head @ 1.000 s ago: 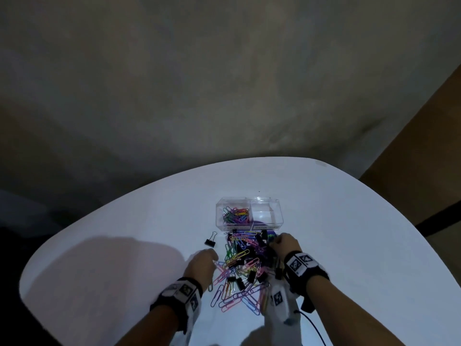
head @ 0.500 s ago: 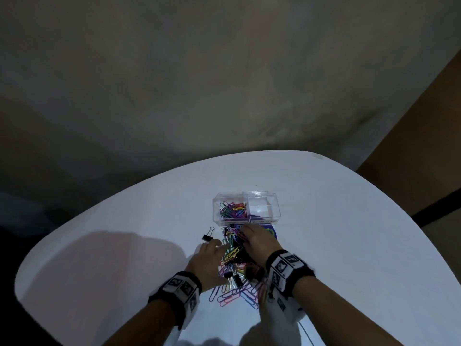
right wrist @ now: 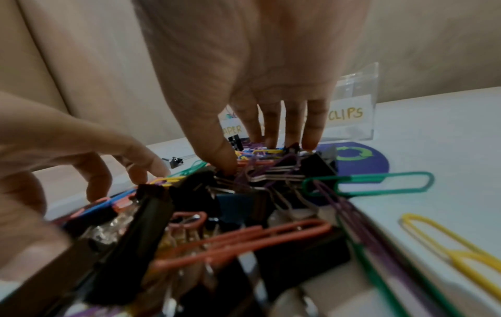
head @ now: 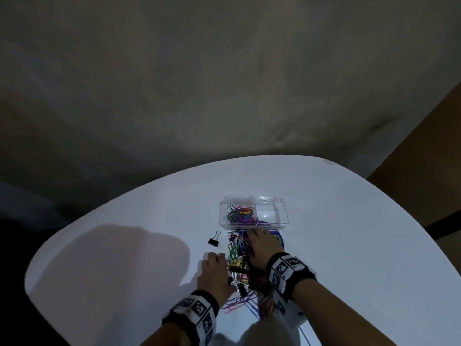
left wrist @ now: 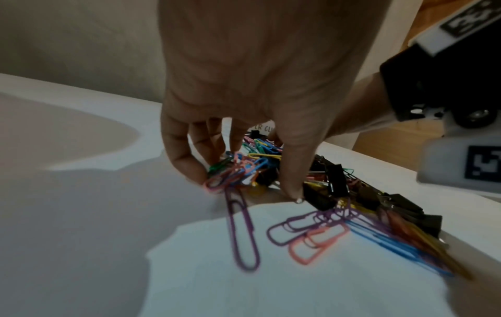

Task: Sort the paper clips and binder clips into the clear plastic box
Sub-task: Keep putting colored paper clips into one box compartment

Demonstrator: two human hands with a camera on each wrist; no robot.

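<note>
A clear plastic box point(head: 253, 212) stands on the white table; its left compartment holds coloured paper clips point(head: 239, 214), and its right compartment point(head: 268, 213) looks bare. In front of it lies a mixed pile point(head: 238, 260) of coloured paper clips and black binder clips. My left hand point(head: 215, 260) is at the pile's left edge, fingers bent down and touching paper clips point(left wrist: 233, 171), thumb apart beside a black binder clip point(left wrist: 320, 193). My right hand point(head: 259, 240) rests on the pile's far end near the box, fingers straight point(right wrist: 271, 137), thumb pressing on the clips.
One black binder clip point(head: 214, 240) lies alone left of the pile. A purple round disc point(head: 278, 239) with a green arrow mark lies under the pile's right side. Loose green point(right wrist: 379, 182) and yellow point(right wrist: 447, 253) paper clips lie on the right. The table edge curves behind the box.
My right hand has moved from the pile's right side over to its far end by the box. My left hand has moved right, into the pile's left edge.
</note>
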